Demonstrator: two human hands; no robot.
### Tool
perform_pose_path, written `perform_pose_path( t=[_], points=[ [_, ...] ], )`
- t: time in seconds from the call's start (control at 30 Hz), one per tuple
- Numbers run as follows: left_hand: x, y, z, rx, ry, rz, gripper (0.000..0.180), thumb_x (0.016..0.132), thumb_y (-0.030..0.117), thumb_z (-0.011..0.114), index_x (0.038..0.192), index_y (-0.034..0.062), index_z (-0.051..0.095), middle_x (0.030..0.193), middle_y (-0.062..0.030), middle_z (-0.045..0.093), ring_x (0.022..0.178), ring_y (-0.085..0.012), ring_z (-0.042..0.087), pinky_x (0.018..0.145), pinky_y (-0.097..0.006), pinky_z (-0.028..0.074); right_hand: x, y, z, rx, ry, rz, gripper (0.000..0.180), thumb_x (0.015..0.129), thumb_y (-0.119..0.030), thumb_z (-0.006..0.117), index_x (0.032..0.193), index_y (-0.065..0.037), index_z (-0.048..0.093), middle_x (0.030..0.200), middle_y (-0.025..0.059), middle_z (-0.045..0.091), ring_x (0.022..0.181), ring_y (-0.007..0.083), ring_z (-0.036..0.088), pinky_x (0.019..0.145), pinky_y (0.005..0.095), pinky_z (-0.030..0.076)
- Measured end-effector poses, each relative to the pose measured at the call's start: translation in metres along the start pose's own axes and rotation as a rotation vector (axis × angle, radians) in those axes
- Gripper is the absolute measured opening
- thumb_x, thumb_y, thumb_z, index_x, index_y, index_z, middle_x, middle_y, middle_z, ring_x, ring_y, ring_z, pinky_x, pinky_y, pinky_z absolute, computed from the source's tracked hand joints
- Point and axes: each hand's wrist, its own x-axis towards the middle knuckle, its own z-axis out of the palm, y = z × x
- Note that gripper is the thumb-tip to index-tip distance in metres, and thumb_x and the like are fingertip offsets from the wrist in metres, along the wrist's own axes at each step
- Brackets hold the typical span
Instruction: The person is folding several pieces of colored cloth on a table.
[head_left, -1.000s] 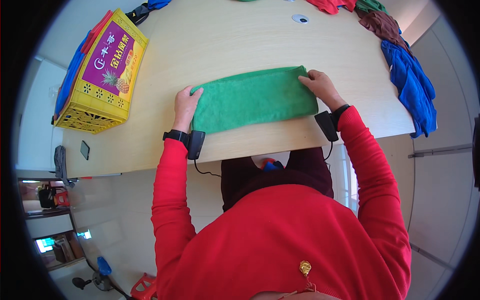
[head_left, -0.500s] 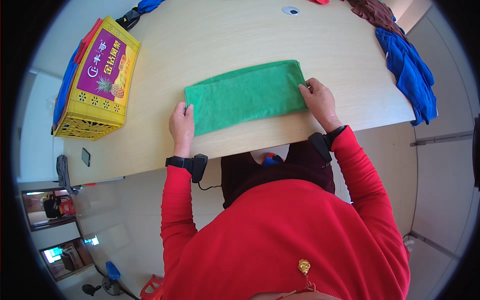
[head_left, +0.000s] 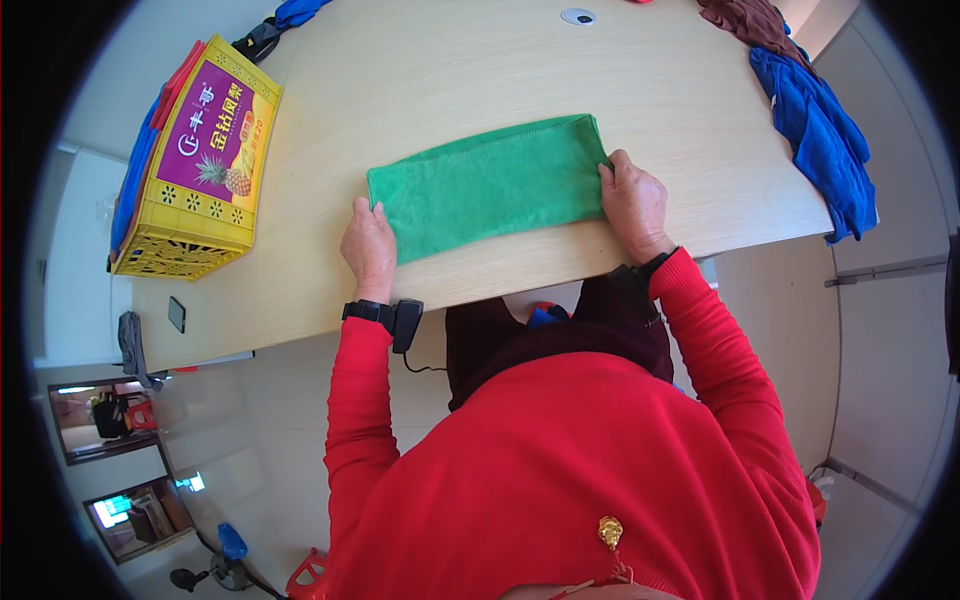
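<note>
A green cloth [head_left: 490, 190], folded into a long rectangle with a stitched hem along its far side, lies on the pale wooden table [head_left: 430, 80] before me. My left hand [head_left: 369, 247] pinches its left end between thumb and fingers. At the opposite end my right hand [head_left: 634, 202] grips the edge, thumb on top and fingers curled. The cloth looks spread fairly flat between both hands, its right end slightly raised and creased near the fingers. Black bands sit on both wrists.
A yellow plastic crate [head_left: 205, 160] with red and blue cloths over its far-left side stands at the left. Near it lies a dark phone-like object [head_left: 177, 314]. Blue cloth [head_left: 815, 140] and brown cloth [head_left: 750, 25] hang along the right edge. A small round white-and-black object [head_left: 578, 17] sits far back.
Both hands still hold the green cloth. My right hand has shifted slightly left and its fingers have curled more; the cloth's right end has drawn in a little.
</note>
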Motion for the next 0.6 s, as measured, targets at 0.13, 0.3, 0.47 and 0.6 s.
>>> perform_pose_path(
  t=[0.13,0.3,0.47,0.6],
  points=[
    [0.0,0.003,-0.005,0.059,-0.037,0.006,0.02,0.1,0.023,0.055,0.096,0.0047,0.049,0.074,-0.0182,0.066,0.072,-0.0412,0.065,0.062,-0.054,0.049,-0.001,0.001,-0.002,-0.019,-0.012,-0.003,0.017,0.095,-0.025,0.062,0.096,-0.009,0.057,0.075,0.0165,0.068,0.069,0.0379,0.067,0.06,0.0492,0.051],
    [0.001,0.007,-0.008,0.098,-0.076,0.017,0.02,0.1,0.024,0.054,0.098,0.0045,0.049,0.073,-0.0179,0.067,0.071,-0.0411,0.066,0.063,-0.053,0.05,-0.005,0.008,-0.004,-0.05,-0.017,-0.031,0.017,0.095,-0.025,0.061,0.097,-0.009,0.057,0.075,0.0164,0.069,0.067,0.0379,0.067,0.059,0.0494,0.052],
    [0.001,0.007,-0.015,0.124,-0.135,-0.031,0.023,0.098,0.025,0.058,0.104,0.0036,0.052,0.081,-0.0193,0.068,0.074,-0.0412,0.067,0.065,-0.052,0.051,-0.006,0.01,-0.017,-0.079,-0.08,-0.047,0.017,0.094,-0.021,0.062,0.103,-0.008,0.059,0.08,0.0149,0.069,0.075,0.035,0.068,0.063,0.0471,0.053],
    [-0.009,0.015,-0.03,0.075,0.052,0.018,0.029,0.095,0.025,0.063,0.111,0.0025,0.055,0.103,-0.0194,0.068,0.092,-0.0377,0.067,0.076,-0.05,0.052,-0.006,-0.001,-0.036,-0.02,0.092,-0.188,0.023,0.091,-0.017,0.064,0.111,-0.007,0.059,0.09,0.0135,0.068,0.087,0.0321,0.067,0.071,0.044,0.053]
  ],
)
